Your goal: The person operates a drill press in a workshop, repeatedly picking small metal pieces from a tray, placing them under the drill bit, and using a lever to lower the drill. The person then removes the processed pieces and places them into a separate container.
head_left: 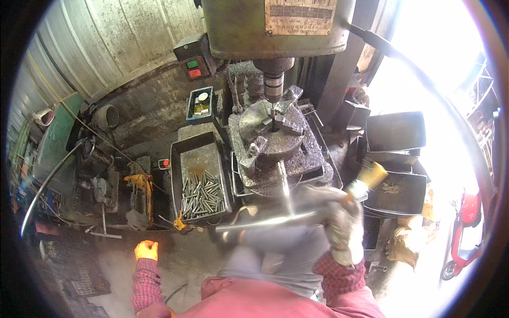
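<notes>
Brush (371, 177) with yellow bristles sticks up from the right hand (339, 220), whose grey glove is closed around its handle, just beside the round chuck (271, 132) under the drill. A T-shaped metal key (286, 212) blurs across nearby. The left hand (146, 249), in an orange glove, is a fist holding nothing, low beside the tray (177, 159) of metal rods (202, 193).

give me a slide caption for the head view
Person at a drill press: gloved right hand grips a T-shaped chuck key and brush, left hand hangs free beside a tray of metal pins.
</notes>
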### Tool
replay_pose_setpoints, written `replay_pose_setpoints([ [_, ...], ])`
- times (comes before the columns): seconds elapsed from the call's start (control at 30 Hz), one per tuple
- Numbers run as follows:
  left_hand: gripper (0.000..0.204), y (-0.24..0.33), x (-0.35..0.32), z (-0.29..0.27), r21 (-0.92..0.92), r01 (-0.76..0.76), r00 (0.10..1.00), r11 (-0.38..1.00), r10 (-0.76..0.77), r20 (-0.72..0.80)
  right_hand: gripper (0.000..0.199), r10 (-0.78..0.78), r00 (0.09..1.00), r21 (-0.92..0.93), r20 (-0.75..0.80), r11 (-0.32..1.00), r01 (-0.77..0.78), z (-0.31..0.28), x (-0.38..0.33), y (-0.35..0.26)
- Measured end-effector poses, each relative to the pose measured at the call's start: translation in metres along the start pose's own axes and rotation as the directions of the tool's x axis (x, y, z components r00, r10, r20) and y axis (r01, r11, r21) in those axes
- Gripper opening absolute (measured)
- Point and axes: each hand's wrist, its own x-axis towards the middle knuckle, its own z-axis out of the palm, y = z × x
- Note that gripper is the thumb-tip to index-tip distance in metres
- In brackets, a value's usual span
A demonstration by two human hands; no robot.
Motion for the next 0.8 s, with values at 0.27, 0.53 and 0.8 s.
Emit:
replay_pose_setpoints([
  [0.27, 0.092, 0.067, -0.014, -0.012, -0.031, -0.523, 0.78, 0.852, 0.464, -0.42, 0.06, 0.233, 0.899, 0.027, 0.372, 0.965, -0.261, 0.079, 0.106, 0.0],
  [0.53, 0.081, 0.054, -0.02, 0.011, -0.432, -0.483, 0.869, 0.762, 0.356, -0.343, 0.06, 0.331, 0.801, -0.176, 0.498, 0.944, -0.28, 0.124, 0.12, 0.001],
  [0.8, 0.03, 0.179, -0.088, -0.041, -0.523, -0.748, 0.663, 0.409, 0.498, -0.559, 0.057, -0.028, 0.638, 0.206, 0.77, 0.956, -0.207, 0.178, 0.051, 0.027],
])
